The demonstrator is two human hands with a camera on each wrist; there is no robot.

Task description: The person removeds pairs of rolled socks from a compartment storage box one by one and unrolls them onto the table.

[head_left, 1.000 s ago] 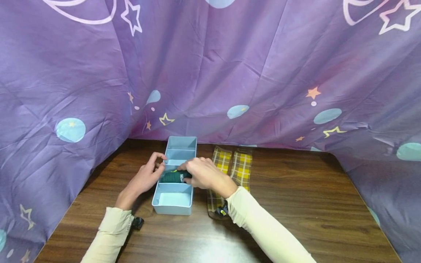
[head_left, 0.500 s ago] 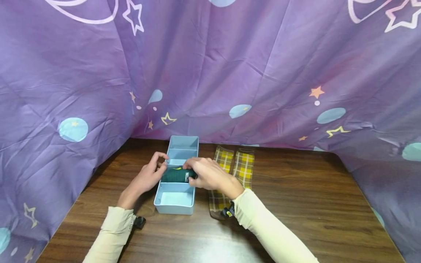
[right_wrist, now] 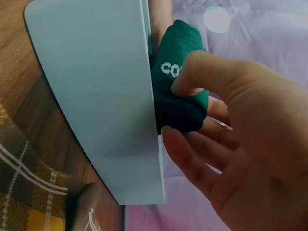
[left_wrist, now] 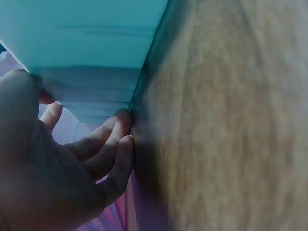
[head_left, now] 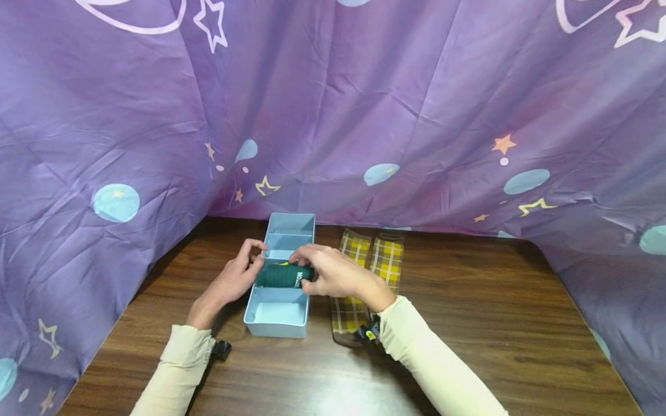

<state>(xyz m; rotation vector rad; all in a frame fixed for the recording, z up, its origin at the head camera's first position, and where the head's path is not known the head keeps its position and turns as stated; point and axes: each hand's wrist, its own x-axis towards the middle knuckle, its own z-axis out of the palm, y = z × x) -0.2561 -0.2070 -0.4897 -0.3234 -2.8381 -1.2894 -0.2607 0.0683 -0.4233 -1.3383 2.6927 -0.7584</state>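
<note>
A long light-blue divided storage box [head_left: 276, 329] stands on the table. My right hand [head_left: 333, 274] pinches one end of a rolled dark-green sock [head_left: 281, 276] with white lettering, between thumb and fingers. The roll lies across a middle compartment, its held end raised above the right rim, as the right wrist view shows at the sock [right_wrist: 180, 77]. At the box's left side, my left hand [head_left: 234, 277] holds the wall: the thumb is at the rim and the other fingers touch the outer face in the left wrist view. The roll's underside is hidden.
A pair of yellow and brown plaid socks [head_left: 387, 260] lies flat right of the box, partly under my right forearm. A purple patterned cloth [head_left: 333, 115] hangs behind the wooden table [head_left: 468, 323].
My right hand has lifted the green sock roll slightly and drawn it to the right. My left hand keeps its place at the box's left wall.
</note>
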